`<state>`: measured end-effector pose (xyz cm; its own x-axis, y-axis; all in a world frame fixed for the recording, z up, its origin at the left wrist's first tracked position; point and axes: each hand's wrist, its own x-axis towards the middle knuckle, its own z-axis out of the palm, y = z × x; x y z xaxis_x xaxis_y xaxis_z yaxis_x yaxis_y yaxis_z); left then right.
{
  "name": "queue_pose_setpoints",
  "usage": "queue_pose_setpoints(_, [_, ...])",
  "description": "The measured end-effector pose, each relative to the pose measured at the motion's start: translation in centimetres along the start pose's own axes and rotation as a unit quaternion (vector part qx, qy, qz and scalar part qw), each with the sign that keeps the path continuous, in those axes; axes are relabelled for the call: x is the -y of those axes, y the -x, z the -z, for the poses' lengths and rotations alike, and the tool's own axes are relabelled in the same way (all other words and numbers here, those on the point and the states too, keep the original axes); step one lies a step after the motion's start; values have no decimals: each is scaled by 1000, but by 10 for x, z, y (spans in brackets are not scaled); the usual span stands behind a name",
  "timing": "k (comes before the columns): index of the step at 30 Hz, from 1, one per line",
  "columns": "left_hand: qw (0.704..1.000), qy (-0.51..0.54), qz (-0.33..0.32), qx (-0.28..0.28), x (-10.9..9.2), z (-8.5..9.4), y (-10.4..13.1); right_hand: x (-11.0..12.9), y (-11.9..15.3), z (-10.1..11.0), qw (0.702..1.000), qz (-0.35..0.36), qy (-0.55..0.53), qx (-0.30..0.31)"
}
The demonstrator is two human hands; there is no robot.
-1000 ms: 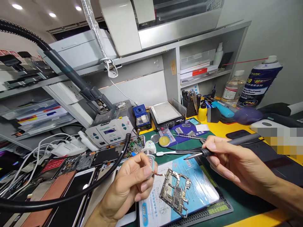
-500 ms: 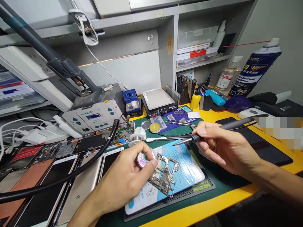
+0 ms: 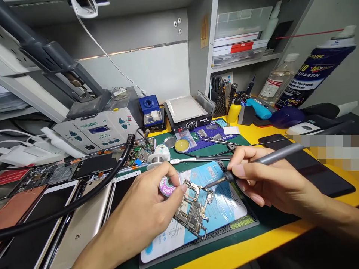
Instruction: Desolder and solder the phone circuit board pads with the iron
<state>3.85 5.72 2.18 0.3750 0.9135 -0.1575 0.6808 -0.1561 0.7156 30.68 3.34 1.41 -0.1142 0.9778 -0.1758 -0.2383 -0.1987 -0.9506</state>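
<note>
Circuit board (image 3: 195,213) lies on a glossy packet (image 3: 224,209), lower centre of the frame. Left hand (image 3: 153,203) pinches a small reel (image 3: 166,189); right hand (image 3: 270,179) grips a soldering iron (image 3: 283,153). Slick plastic could let the board slide, so the hot tip might scorch nearby parts.
</note>
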Motion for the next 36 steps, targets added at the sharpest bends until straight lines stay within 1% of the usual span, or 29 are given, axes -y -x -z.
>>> queue_pose_setpoints(6, [1000,-10,-16,-13,5,-5,-2,-8,5,1,991,44,125,33])
queue_pose_setpoints(9, [1000,-8,-25,-15,8,-8,-3,-7,7,-2,976,96,193,26])
queue_pose_setpoints(12, [999,-14,-35,-27,10,-11,-3,-6,9,-5,962,115,247,13])
queue_pose_setpoints(14, [998,-19,-41,-33,10,-12,-4,-8,11,-5,952,124,278,21])
queue_pose_setpoints(17, [998,-25,-48,-40,9,-13,-4,-12,14,-2,935,160,313,38])
queue_pose_setpoints(21, [997,-23,-56,-47,6,-13,-5,-13,15,-1,919,201,336,41])
queue_pose_setpoints(25, [997,-19,-57,-51,1,-16,-6,-10,15,-3,902,240,354,61])
queue_pose_setpoints(31, [996,-31,-59,-63,0,-17,-7,-8,11,-8,894,285,339,61])
queue_pose_setpoints(36, [996,-21,-60,-66,1,-17,-6,-8,11,-10,892,288,343,63])
